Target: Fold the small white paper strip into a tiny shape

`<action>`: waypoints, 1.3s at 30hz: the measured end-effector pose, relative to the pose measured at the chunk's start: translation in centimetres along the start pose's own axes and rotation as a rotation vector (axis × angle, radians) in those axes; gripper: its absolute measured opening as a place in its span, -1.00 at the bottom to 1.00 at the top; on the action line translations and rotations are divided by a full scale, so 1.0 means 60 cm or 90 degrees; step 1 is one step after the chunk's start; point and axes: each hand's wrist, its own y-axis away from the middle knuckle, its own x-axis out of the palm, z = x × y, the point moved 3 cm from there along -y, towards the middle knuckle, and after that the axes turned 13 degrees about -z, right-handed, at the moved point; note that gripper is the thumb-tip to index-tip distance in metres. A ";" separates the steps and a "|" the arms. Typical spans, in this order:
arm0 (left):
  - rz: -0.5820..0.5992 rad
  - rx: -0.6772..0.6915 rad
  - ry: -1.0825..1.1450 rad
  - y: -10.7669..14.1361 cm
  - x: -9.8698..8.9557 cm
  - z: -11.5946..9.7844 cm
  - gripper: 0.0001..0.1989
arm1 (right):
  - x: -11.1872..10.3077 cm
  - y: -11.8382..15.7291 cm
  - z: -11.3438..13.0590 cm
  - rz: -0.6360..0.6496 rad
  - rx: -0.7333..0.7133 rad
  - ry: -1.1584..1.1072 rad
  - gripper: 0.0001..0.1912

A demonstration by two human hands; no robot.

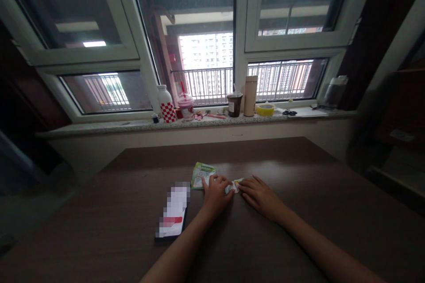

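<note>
A small white piece of printed paper or film [236, 184] with orange marks lies on the brown table between my hands; its exact kind is too small to tell. My left hand [217, 192] has bent fingers, with the thumb and forefinger closed at its left edge. Stretched out low over the table, my right hand [262, 198] touches its right side with the fingertips, palm down and fingers loosely extended. Just behind my left hand lies a green and white printed packet [199, 173], partly covered by the fingers. A phone with a lit screen [174, 210] rests left of my left forearm.
Beyond the table [212, 152] runs a stone window sill [133, 126]. On it stand a checkered bottle [168, 110], a pink cup with a straw [186, 108], a dark cup [234, 105], a tan flask [250, 97], yellow tape [265, 110] and black-handled scissors [289, 112].
</note>
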 end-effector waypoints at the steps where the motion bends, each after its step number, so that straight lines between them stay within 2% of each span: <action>1: -0.002 0.001 -0.003 0.000 0.000 0.000 -0.82 | 0.001 0.001 -0.001 0.001 0.004 -0.004 -0.63; 11: 0.009 -0.016 0.001 -0.002 0.001 0.005 -0.86 | 0.011 0.002 -0.016 0.036 0.061 -0.021 -0.62; 28: 0.018 -0.049 -0.029 -0.005 0.000 0.008 -0.83 | 0.007 -0.010 -0.013 0.016 0.031 0.013 -0.62; 39: 0.026 -0.010 -0.014 0.000 0.000 0.002 -0.76 | 0.010 -0.001 -0.017 0.037 0.053 0.020 -0.62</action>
